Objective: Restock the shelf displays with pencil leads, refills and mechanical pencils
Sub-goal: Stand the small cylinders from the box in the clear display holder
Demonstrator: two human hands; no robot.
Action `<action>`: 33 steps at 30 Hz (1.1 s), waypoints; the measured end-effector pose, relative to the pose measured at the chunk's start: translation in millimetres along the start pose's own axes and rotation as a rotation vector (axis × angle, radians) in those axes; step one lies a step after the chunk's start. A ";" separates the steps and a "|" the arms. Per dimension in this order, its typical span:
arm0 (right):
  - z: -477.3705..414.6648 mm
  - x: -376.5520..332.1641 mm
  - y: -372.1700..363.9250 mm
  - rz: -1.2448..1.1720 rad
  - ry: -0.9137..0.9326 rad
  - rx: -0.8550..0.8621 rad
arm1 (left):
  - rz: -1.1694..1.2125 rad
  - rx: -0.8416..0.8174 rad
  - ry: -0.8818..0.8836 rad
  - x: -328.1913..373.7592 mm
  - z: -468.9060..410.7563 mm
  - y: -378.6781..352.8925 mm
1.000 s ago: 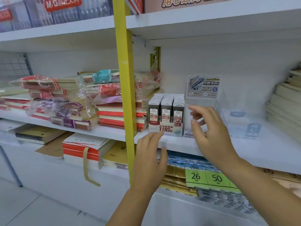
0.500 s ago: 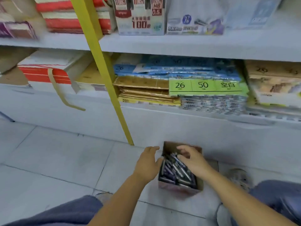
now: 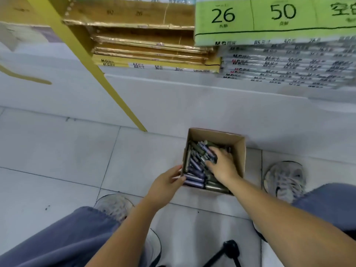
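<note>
A small open cardboard box (image 3: pixel 239 151) sits on the tiled floor at the foot of the shelf. It holds several purple and grey lead tubes (image 3: pixel 194 170) lying loose. My right hand (image 3: pixel 221 163) is inside the box, fingers curled round a few of the tubes near the middle. My left hand (image 3: pixel 167 183) rests against the box's left wall with its fingers fairly straight, steadying it.
The bottom shelf above holds stacked paper packs: brown ones (image 3: pixel 150 45) and a green-labelled stack (image 3: pixel 269 20) marked 26 and 50. A yellow upright (image 3: pixel 90 60) slants down to the floor left of the box. My shoes (image 3: pixel 285 180) flank the box; a black tripod leg (image 3: pixel 227 249) lies near my knees.
A second ago both hands were up at the lead display on the shelf. I have crouched down; both hands dropped to the floor box, and my right hand has dug deeper into the tubes.
</note>
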State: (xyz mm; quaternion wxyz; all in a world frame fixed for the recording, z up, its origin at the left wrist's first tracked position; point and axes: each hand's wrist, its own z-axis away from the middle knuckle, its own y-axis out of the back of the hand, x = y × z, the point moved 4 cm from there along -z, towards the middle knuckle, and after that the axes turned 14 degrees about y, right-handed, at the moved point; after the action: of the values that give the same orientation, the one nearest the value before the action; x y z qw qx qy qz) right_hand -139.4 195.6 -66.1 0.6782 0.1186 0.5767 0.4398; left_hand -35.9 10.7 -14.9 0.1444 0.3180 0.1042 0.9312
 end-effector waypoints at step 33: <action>-23.3 16.3 -27.6 0.134 -0.071 -0.149 | 0.169 -0.075 0.018 -13.4 -6.5 0.4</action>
State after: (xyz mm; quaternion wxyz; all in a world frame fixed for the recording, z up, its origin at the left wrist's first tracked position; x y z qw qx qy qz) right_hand -148.2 183.3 -102.8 0.6743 0.1216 0.5086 0.5215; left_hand -29.9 5.2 -27.3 0.0761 0.3116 0.0431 0.9462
